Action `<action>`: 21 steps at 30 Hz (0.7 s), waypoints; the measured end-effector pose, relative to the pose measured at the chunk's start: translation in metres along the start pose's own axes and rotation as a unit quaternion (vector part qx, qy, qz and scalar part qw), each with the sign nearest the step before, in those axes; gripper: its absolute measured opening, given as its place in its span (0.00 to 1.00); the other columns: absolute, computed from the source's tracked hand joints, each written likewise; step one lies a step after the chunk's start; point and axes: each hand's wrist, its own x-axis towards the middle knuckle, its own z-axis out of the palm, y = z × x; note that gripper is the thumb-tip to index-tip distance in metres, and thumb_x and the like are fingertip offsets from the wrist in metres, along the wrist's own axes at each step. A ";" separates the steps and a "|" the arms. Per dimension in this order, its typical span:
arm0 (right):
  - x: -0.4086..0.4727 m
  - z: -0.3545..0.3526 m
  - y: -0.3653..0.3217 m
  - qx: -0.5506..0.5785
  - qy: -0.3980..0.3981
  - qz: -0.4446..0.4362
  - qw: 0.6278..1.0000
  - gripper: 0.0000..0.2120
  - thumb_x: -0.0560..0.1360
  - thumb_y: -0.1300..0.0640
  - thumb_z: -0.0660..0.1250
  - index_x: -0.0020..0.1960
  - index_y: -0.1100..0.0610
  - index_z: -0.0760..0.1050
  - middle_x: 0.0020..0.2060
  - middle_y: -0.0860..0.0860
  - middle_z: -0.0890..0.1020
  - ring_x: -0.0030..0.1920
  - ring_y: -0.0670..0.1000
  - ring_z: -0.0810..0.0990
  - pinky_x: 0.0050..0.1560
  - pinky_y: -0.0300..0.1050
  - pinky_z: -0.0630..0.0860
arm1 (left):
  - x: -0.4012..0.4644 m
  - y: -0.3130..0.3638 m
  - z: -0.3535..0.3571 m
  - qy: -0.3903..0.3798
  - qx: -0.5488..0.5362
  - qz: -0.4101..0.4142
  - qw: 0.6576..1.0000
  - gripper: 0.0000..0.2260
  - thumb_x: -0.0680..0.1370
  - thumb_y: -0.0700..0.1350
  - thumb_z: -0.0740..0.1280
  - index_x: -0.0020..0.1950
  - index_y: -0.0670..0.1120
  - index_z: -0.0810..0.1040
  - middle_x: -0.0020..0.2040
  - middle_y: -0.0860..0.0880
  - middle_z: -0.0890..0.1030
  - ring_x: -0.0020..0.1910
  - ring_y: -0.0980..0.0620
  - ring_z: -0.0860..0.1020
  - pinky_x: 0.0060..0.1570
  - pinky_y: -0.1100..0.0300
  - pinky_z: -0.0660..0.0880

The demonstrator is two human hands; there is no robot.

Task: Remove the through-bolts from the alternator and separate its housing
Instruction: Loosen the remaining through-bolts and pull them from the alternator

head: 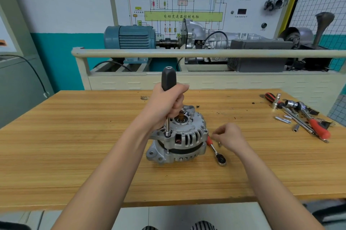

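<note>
A silver alternator (pixel 184 139) stands shaft-up in the middle of the wooden table (pixel 74 145). My left hand (pixel 168 104) grips the black handle of a socket driver (pixel 168 78) held upright; its socket sits on a bolt at the alternator's near-left rim. My right hand (pixel 229 136) hovers just right of the alternator with fingers curled and pinched together; a small silver part (pixel 219 143) lies right beside it. Whether the fingers hold anything is hidden.
A red-handled ratchet (pixel 217 152) lies on the table right of the alternator, under my right hand. Several sockets, wrenches and screwdrivers (pixel 299 115) are piled at the far right. Behind the table stands a training rig with a blue motor (pixel 129 37).
</note>
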 end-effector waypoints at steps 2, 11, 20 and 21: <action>0.002 0.011 0.004 -0.117 -0.028 0.006 0.993 0.08 0.72 0.55 0.74 0.37 0.56 0.76 0.36 0.51 0.80 0.34 0.46 0.76 0.32 0.41 0.72 | 0.000 -0.001 0.000 -0.001 0.002 0.002 1.000 0.27 0.80 0.40 0.62 0.21 0.52 0.63 0.20 0.54 0.62 0.19 0.56 0.57 0.20 0.68 0.56; 0.010 0.027 0.006 -0.196 -0.031 -0.010 0.980 0.12 0.76 0.56 0.67 0.37 0.56 0.69 0.36 0.51 0.76 0.35 0.50 0.74 0.30 0.41 0.67 | -0.001 -0.001 -0.001 -0.001 0.009 -0.002 1.000 0.27 0.80 0.41 0.62 0.21 0.52 0.64 0.21 0.55 0.62 0.19 0.56 0.58 0.20 0.67 0.57; -0.004 -0.056 -0.056 0.074 0.151 -0.105 0.980 0.10 0.79 0.57 0.63 0.40 0.60 0.72 0.31 0.50 0.72 0.27 0.47 0.68 0.26 0.39 0.65 | -0.001 0.000 -0.003 -0.022 0.002 -0.010 1.000 0.24 0.80 0.42 0.64 0.24 0.52 0.62 0.23 0.53 0.60 0.21 0.55 0.57 0.22 0.65 0.57; -0.011 -0.069 -0.070 0.119 0.185 -0.142 0.965 0.09 0.78 0.58 0.63 0.39 0.59 0.71 0.30 0.49 0.71 0.28 0.47 0.66 0.27 0.41 0.64 | -0.001 0.000 -0.004 -0.029 0.001 -0.006 1.000 0.23 0.79 0.42 0.65 0.25 0.52 0.63 0.23 0.52 0.61 0.21 0.54 0.57 0.23 0.64 0.58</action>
